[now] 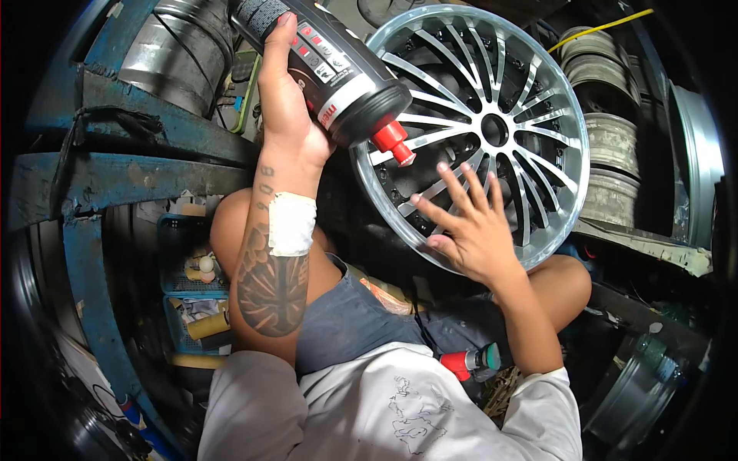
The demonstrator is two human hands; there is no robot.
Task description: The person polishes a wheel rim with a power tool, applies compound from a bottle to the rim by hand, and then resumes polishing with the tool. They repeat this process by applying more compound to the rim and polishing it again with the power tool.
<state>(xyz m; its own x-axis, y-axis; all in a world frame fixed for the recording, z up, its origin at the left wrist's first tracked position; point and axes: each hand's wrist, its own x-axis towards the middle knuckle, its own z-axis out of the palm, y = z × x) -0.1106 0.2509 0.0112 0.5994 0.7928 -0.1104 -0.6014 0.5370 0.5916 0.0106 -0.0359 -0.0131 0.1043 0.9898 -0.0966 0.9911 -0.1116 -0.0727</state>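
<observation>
wheel repair workshop, stacked rims point(611, 146), blue steel frame point(138, 131), parts crates point(188, 269)

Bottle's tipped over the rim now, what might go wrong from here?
1. The black bottle in the left hand is tipped, red nozzle down, over the wheel rim; liquid may gush out and run onto the shorts below.
2. The right hand only rests spread-fingered on the rim's lower edge, not gripping; the rim might tilt or slip.
</observation>
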